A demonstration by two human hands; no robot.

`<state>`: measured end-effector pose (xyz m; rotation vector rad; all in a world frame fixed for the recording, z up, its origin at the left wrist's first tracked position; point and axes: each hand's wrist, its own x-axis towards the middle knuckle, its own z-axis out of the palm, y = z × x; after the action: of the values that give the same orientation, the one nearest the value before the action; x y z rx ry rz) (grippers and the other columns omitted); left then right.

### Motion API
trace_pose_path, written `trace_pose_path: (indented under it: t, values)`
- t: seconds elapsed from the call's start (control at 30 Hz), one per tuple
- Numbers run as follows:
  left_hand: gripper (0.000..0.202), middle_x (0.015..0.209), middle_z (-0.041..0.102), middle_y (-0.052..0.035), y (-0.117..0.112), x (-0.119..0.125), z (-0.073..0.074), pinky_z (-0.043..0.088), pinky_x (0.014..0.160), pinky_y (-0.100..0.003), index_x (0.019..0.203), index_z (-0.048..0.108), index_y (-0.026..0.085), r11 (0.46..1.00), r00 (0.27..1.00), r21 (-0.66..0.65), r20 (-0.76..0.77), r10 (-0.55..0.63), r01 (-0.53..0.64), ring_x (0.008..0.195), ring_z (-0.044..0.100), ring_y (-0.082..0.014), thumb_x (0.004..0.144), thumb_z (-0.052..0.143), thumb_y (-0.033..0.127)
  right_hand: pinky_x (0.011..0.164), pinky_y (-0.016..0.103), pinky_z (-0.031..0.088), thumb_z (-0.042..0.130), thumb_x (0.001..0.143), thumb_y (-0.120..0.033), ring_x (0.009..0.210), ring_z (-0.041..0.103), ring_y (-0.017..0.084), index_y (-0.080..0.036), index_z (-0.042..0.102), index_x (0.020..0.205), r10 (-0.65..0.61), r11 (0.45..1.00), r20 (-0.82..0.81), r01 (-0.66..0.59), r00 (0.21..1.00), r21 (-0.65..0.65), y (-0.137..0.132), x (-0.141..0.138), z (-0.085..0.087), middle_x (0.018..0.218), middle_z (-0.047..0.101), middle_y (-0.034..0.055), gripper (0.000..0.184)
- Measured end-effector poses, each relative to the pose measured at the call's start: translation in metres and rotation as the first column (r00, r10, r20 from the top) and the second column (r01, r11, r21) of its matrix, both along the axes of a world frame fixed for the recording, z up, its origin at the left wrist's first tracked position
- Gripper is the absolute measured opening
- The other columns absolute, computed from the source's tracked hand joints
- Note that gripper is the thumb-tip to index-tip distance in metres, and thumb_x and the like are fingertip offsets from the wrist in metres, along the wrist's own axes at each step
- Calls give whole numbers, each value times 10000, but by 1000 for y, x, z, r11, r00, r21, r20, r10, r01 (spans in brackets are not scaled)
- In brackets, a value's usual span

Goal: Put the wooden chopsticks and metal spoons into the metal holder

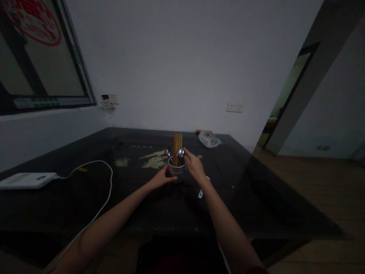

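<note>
A metal cup [176, 170] stands on the dark table with several wooden chopsticks [177, 146] upright in it. One metal spoon [167, 149] leans out of the cup on its left side, bowl up. My left hand [162, 177] is wrapped round the cup's left and near side. My right hand [194, 164] pinches a second metal spoon [181, 153] near its bowl, at the right of the chopsticks; its lower end is hidden by the cup. Partly under my right forearm lies a white utensil [200, 194] with a hole in its handle end.
A crumpled clear plastic bag [209, 139] lies at the table's back edge beside a brown stick-like object [199, 131]. On the left, a white power bank [28, 180] trails a white cable [111, 182] across the table and over my left forearm. The wall stands behind the table [228, 198].
</note>
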<state>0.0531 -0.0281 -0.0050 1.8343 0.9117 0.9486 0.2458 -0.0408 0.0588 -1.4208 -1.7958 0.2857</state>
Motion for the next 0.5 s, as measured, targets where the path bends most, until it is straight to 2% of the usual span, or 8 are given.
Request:
trace_pose_path:
  t: [0.23,0.5]
  values:
    - [752,1328,521,-139,2,0,-5,363,1059,-469,1312,401,168,1000,1000,-2,19,-4,4,1222,499,-276,676,741,379,779,338,448,334,930,-228,974,641,258,-320,223,1459,-7,997,185,22,983,-79,-7,-1,2,1141,656,95,549]
    - [767,1314,534,-134,2,-1,-5,375,1049,-469,1322,392,178,1000,1000,-15,21,-17,17,1210,510,-280,673,744,386,808,347,449,365,908,-218,1011,625,261,-262,287,1446,-49,995,136,61,990,-85,-6,-2,5,1188,637,100,546]
